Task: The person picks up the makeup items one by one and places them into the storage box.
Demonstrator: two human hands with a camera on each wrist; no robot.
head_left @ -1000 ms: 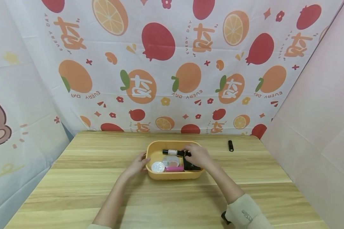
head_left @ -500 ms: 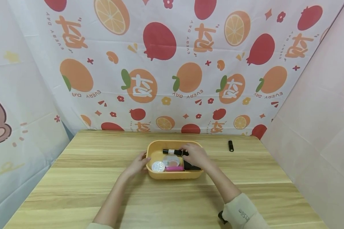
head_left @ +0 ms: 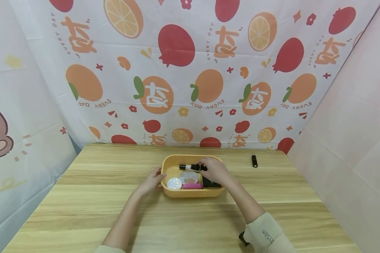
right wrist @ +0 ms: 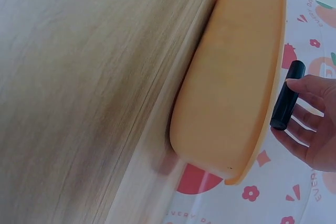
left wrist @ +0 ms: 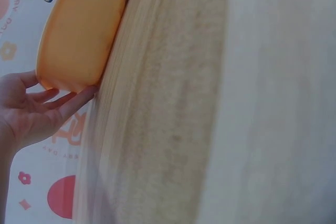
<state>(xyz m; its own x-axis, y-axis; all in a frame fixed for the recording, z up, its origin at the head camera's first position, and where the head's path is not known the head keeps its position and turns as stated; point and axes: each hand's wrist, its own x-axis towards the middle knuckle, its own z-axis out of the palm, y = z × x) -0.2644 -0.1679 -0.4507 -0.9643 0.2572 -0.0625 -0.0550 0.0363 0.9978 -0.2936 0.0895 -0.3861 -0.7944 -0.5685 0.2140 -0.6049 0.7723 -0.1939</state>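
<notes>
A yellow plastic storage box (head_left: 193, 193) stands on the wooden table with cosmetics in it. My left hand (head_left: 152, 181) grips its left end, thumb over the rim and fingers against the outer wall. My right hand (head_left: 213, 170) is above the box's right half. It pinches a slim black tube (right wrist: 287, 95) between thumb and fingers, at rim height in the right wrist view. A white section (head_left: 188, 167) lies in line with that tube; whether both are one piece I cannot tell. Inside lie a round silvery compact (head_left: 174, 183), a clear-lidded compact (head_left: 188, 177), a pink tube (head_left: 192, 186) and a black pouch-like item (head_left: 210, 182).
Another small black tube (head_left: 254, 161) lies on the table at the back right. The wooden table (head_left: 177, 221) ends at a fruit-printed cloth (head_left: 177, 88) behind, with cloth walls at both sides. A black object (head_left: 243, 239) shows beside the right sleeve.
My right hand has shifted slightly left with the black tube, showing more of the black pouch-like item. My left hand keeps its place on the box.
</notes>
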